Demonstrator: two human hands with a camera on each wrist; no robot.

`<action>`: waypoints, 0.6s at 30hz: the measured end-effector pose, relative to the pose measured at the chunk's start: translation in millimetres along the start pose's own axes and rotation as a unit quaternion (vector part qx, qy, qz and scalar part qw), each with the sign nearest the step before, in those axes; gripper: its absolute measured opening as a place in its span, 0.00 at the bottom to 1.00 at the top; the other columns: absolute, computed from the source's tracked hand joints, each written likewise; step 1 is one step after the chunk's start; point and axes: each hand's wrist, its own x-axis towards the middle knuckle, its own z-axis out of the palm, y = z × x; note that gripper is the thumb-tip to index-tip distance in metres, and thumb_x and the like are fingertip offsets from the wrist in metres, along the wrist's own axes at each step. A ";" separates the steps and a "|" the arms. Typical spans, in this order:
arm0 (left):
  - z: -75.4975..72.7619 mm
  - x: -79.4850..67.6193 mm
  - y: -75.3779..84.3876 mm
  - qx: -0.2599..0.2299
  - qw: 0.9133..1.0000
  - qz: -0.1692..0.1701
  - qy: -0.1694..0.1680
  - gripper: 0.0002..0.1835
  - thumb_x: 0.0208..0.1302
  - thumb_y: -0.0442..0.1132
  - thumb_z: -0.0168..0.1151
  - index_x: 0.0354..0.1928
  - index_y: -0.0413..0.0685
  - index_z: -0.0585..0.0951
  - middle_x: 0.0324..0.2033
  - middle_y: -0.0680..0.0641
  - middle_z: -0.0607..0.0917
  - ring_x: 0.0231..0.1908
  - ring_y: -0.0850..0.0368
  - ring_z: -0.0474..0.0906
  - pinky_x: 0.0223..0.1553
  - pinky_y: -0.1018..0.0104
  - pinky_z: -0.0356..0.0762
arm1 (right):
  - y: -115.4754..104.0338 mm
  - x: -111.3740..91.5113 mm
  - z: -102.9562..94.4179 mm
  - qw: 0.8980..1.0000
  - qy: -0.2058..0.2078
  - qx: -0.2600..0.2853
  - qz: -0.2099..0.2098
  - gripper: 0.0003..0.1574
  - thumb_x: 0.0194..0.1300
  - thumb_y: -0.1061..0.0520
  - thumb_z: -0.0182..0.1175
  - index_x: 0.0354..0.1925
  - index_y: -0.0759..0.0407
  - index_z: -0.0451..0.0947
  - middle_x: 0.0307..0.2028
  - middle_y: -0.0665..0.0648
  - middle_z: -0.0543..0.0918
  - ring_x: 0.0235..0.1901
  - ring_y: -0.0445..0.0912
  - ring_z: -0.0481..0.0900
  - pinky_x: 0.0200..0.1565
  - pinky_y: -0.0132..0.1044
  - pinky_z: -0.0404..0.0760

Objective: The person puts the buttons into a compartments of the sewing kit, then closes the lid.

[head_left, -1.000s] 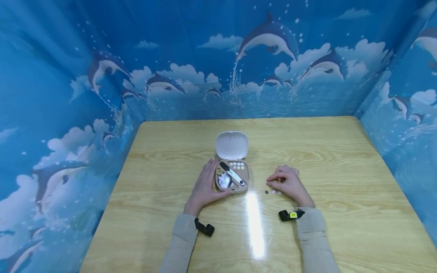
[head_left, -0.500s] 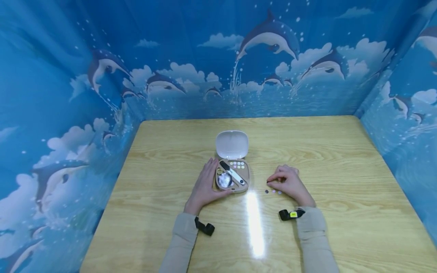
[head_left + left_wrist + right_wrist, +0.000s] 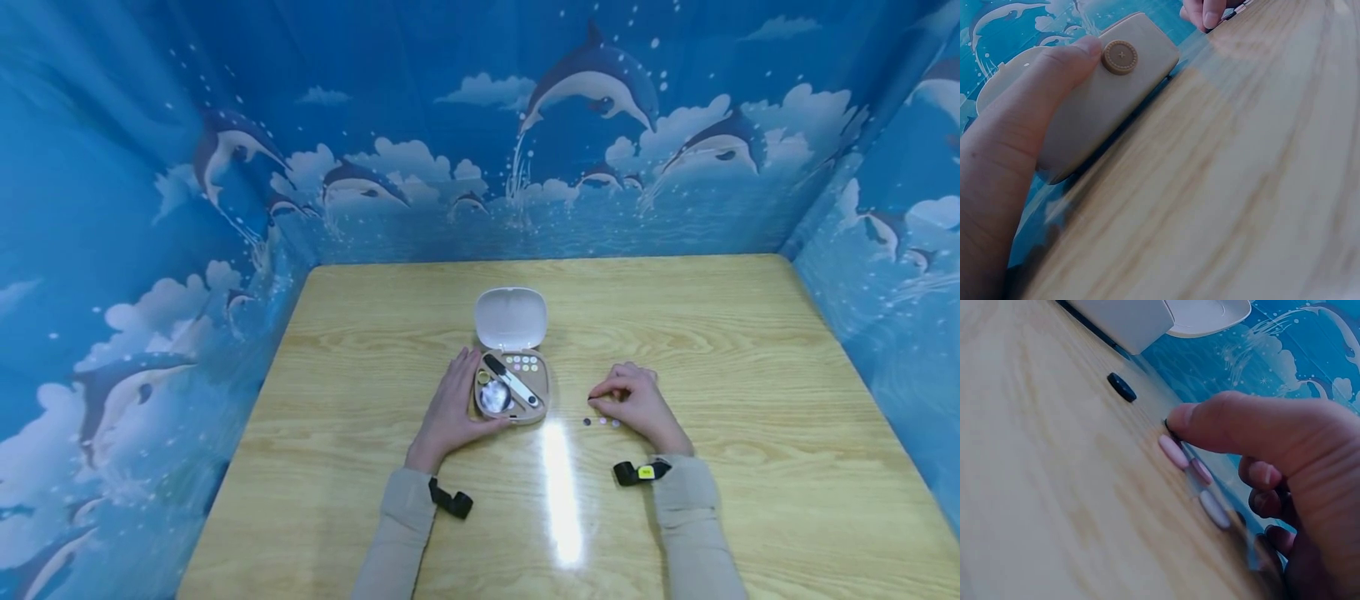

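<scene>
My left hand (image 3: pixel 450 417) holds the left side and near edge of an open sewing kit case (image 3: pixel 544 387). In the left wrist view, its thumb lies along the case's front beside a button-shaped catch (image 3: pixel 1120 57). Inside are a white tool with a black end (image 3: pixel 517 387), a shiny round piece (image 3: pixel 495 397) and a yellowish ring (image 3: pixel 483 377). To the right, my right hand (image 3: pixel 636 402) pinches a small dark button (image 3: pixel 1171 430) between thumb and index finger, close over the table. Near it lie a black button (image 3: pixel 1122 387), a pink button (image 3: pixel 1173 452) and a pale button (image 3: pixel 1215 509).
Rows of small pale buttons (image 3: pixel 522 364) fill the case's back right corner. Its white lid (image 3: pixel 511 319) stands raised behind. The wooden table (image 3: pixel 360 333) meets a blue dolphin-print curtain (image 3: pixel 420 217) at the back and sides.
Both hands, the case and the loose buttons keep nearly the same places. The dark button at my right fingertips shows a little more plainly than a second ago.
</scene>
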 end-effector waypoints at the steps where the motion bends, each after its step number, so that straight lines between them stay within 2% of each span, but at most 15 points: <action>1: -0.1 0.0 -0.1 0.000 1.000 -0.001 0.000 0.68 0.45 0.80 0.63 0.80 0.52 0.44 0.78 0.46 0.50 0.77 0.54 0.38 0.75 0.49 0.44 | 0.0 0.1 0.2 1.000 0.000 0.001 0.001 0.13 0.45 0.64 0.78 0.27 0.48 0.89 0.21 0.45 0.73 0.28 0.40 0.64 0.43 0.37 0.53; 11: -0.2 -0.5 1.0 0.001 1.000 -0.005 0.002 0.68 0.44 0.81 0.62 0.80 0.53 0.45 0.78 0.47 0.50 0.77 0.52 0.40 0.75 0.48 0.46 | -7.0 5.5 -4.9 1.000 0.000 -0.005 0.020 0.11 0.46 0.62 0.78 0.27 0.48 0.88 0.22 0.45 0.72 0.29 0.40 0.64 0.44 0.42 0.55; 18: -1.2 -0.2 1.2 -0.002 1.000 -0.001 0.001 0.68 0.45 0.80 0.62 0.80 0.52 0.45 0.78 0.47 0.50 0.77 0.52 0.40 0.75 0.48 0.45 | -16.9 13.9 -6.8 1.000 0.005 -0.006 0.020 0.11 0.47 0.64 0.77 0.29 0.50 0.89 0.22 0.45 0.72 0.28 0.41 0.64 0.38 0.37 0.60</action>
